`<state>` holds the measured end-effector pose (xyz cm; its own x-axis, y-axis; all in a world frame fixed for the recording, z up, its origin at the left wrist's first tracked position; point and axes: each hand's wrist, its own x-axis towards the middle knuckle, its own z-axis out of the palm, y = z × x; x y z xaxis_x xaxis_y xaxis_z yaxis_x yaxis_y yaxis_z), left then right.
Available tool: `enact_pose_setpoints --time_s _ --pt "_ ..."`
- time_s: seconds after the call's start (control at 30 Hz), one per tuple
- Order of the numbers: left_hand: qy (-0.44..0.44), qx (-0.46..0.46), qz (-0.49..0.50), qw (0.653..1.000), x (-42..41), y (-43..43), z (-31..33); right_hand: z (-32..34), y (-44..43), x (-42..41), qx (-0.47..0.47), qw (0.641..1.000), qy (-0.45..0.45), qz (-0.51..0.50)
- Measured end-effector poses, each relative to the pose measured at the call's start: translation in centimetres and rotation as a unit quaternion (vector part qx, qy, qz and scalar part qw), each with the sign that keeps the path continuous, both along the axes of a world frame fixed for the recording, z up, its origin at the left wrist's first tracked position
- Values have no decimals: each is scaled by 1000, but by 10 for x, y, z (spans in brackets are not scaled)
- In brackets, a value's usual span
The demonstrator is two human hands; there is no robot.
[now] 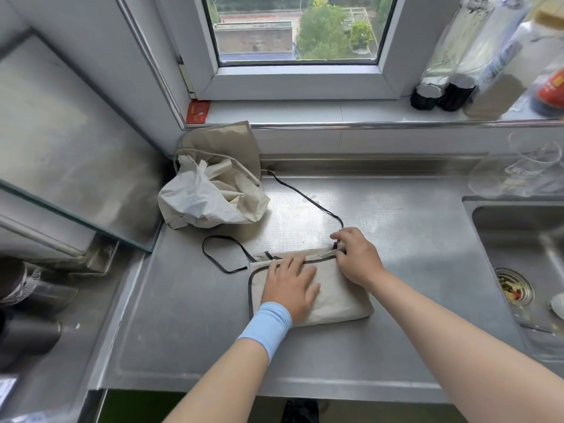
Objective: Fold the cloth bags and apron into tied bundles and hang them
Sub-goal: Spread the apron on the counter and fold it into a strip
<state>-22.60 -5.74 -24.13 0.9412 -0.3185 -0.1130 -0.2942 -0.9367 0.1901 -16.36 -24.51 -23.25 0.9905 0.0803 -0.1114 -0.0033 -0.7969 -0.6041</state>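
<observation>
Apron folded flat but untied; bags not yet started
Head view: the apron (341, 300) lies on the steel counter (412, 239) as a flat folded packet with its black ties (305, 195) loose, so tying and hanging are judged outstanding. The cloth bags (207, 196) sit crumpled and unfolded in the back corner. The left hand (290, 283) is spread flat, pressing the packet down. The right hand (355, 257) has its fingers curled, pinching the packet's far right corner where a tie joins

brushed steel counter (396, 239) with a dimpled matt patch, beige matt cloth apron (335, 297) edged in black tape, crumpled cloth bags (207, 199), glossy glass jars (518, 175)
</observation>
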Motion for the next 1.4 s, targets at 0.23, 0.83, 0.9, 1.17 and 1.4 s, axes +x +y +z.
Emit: enact_pose_setpoints --time_s 0.23,0.83,0.9,1.17,1.4 --pt "77 57 -32 995 0 0 -8 -15 16 -31 -185 962 -149 136" --pt "9 78 28 997 -38 28 -22 -37 28 -72 -221 952 -74 199" --pt "7 65 22 998 -40 27 -24 -43 24 -78 -212 957 -43 192" --pt "14 72 27 997 -50 68 -22 -34 -14 -87 -243 949 -39 199" --pt "-29 -2 -48 998 -63 43 -2 -10 15 -102 -225 927 -113 279"
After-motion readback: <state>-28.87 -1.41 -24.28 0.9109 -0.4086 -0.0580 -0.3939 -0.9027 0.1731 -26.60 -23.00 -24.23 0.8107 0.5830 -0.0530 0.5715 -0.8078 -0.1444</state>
